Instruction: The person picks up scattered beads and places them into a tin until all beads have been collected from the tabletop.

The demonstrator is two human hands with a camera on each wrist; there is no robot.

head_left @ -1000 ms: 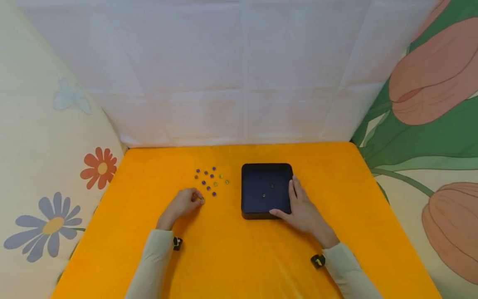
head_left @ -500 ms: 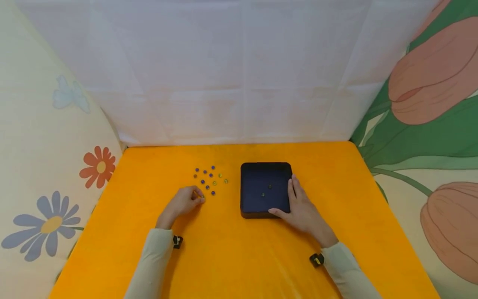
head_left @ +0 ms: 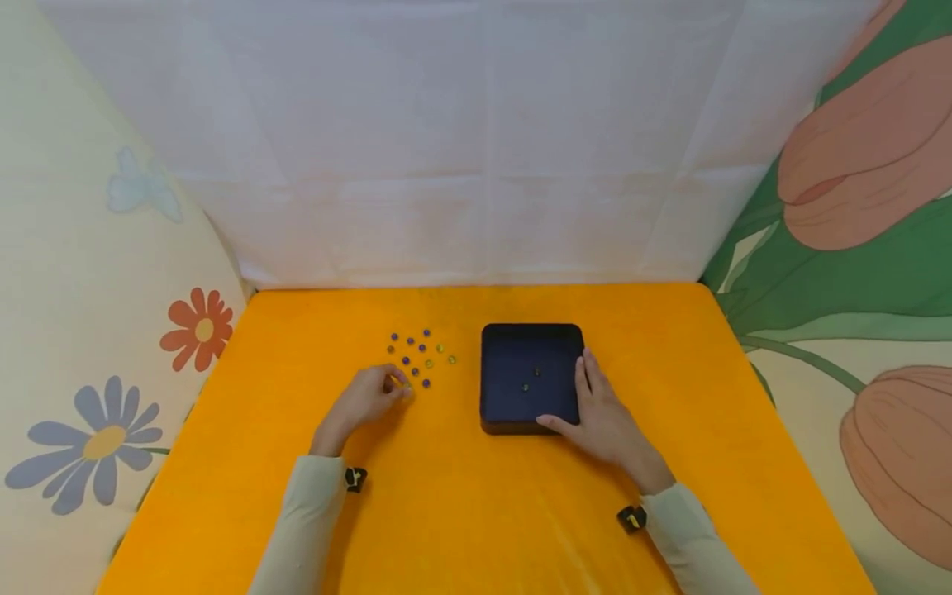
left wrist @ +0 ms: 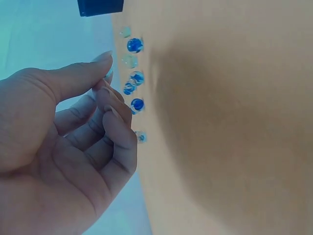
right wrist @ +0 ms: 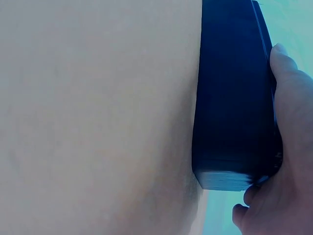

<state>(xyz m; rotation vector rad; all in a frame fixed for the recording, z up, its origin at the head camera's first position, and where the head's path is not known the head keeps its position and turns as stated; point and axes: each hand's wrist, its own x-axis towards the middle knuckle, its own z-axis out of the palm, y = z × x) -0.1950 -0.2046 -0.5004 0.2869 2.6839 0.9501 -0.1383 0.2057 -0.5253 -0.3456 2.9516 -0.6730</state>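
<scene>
A small pale marble (left wrist: 109, 74) is in the left hand (head_left: 364, 398), pinched between thumb and forefinger, the other fingers loosely curled, just on the near left side of the loose marbles (head_left: 406, 361); farther right, the right hand (head_left: 610, 426), thumb spread from fairly straight fingers, touches the near right corner of the dark tray (head_left: 513, 428), where two marbles (head_left: 537, 372) lie
</scene>
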